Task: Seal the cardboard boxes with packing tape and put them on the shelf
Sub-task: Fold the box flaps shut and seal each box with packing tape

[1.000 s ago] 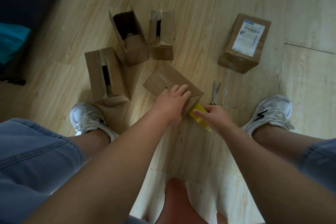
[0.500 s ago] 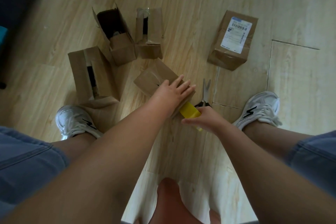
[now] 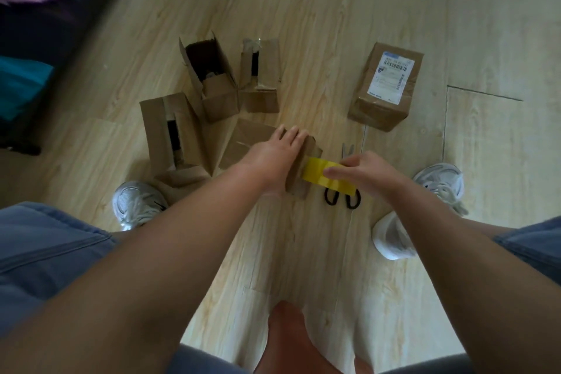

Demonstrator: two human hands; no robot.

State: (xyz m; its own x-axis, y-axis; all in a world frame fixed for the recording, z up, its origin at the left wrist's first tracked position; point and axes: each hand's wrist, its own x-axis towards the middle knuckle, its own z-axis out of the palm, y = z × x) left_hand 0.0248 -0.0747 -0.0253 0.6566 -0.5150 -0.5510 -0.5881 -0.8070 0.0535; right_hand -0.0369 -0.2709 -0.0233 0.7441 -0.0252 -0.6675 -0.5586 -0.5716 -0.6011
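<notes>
Right hand (image 3: pixel 367 173) drawn rightward from box (image 3: pixel 243 143), fingers pinching yellow tape (image 3: pixel 315 173) now stretched above scissors (image 3: pixel 348 157); left hand (image 3: pixel 273 158) flat, fingers straight, pressing box top

I see a brown box (image 3: pixel 243 146) lying on the floor with yellow tape (image 3: pixel 318 174) stretched from its near end. Three open boxes (image 3: pixel 218 97) stand behind it, and a labelled box (image 3: pixel 385 85), seemingly sealed, sits to the right.

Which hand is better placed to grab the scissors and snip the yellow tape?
Probably the right hand: the scissors lie on the floor just under it. But it pinches the yellow tape, so it must pass that over first. The left hand lies flat on the box, farther away.
</notes>
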